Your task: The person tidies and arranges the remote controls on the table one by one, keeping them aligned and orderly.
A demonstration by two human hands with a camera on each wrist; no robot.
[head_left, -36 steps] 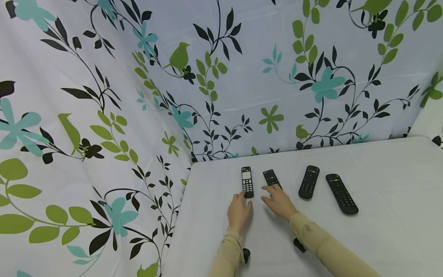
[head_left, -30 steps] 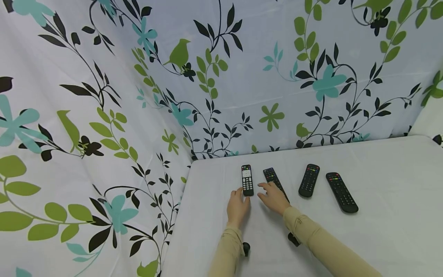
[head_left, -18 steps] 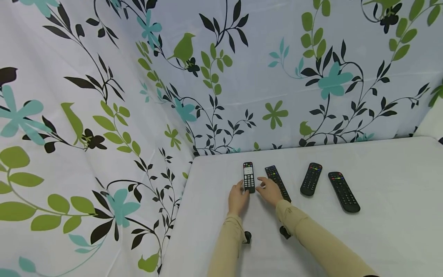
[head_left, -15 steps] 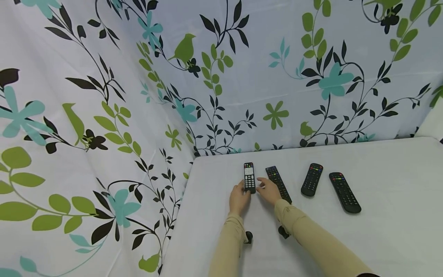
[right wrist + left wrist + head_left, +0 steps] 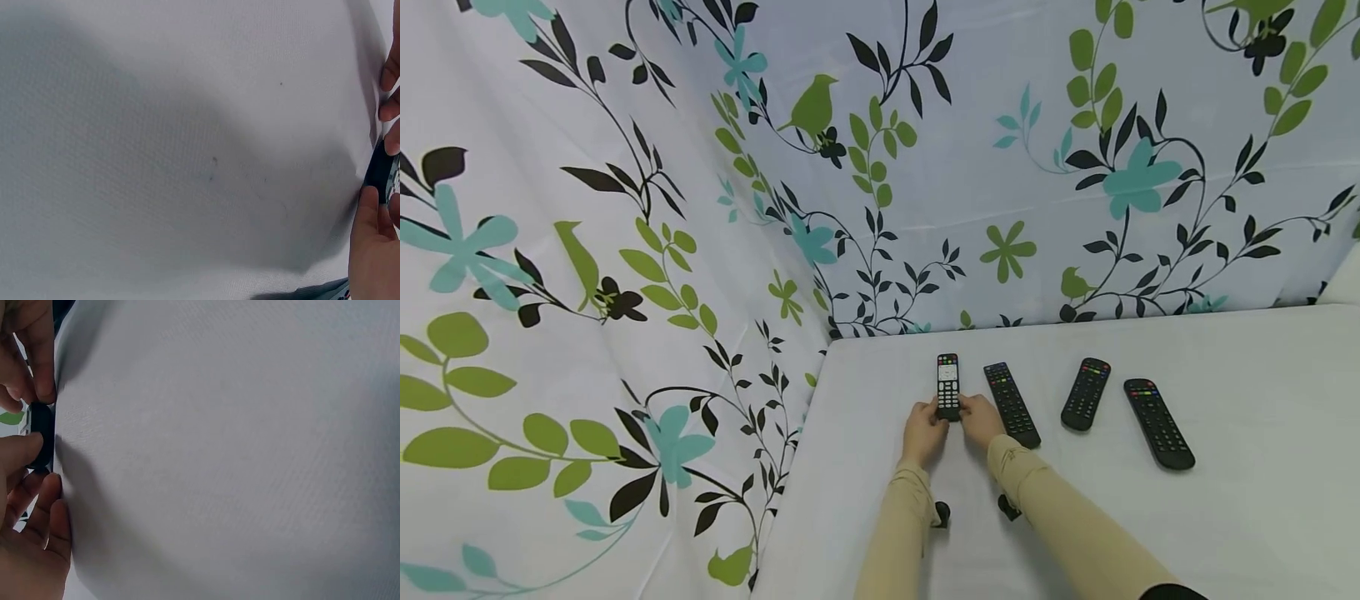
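A slim black remote control [image 5: 948, 383] with a pale upper section and light buttons lies at the left of the row on the white table. My left hand [image 5: 923, 435] grips its near left corner; in the left wrist view the thumb of that hand [image 5: 28, 544] presses the remote's dark near end [image 5: 42, 434]. From the other side, my right hand [image 5: 982, 421] pinches the near right edge. The right wrist view has fingers of the right hand [image 5: 378, 250] against the remote's end [image 5: 379, 172]. Part of its lower end is hidden by fingers.
A second black remote [image 5: 1012, 406] lies just right of my right hand, close to the wrist. Further right are a shorter remote [image 5: 1086, 395] and a longer one [image 5: 1159, 423]. Patterned curtains [image 5: 925, 167] hang behind and left of the white table [image 5: 1075, 500].
My right hand has moved left, off the second remote, to the first remote's right edge. My left hand has closed on the left side. The head view has shifted slightly.
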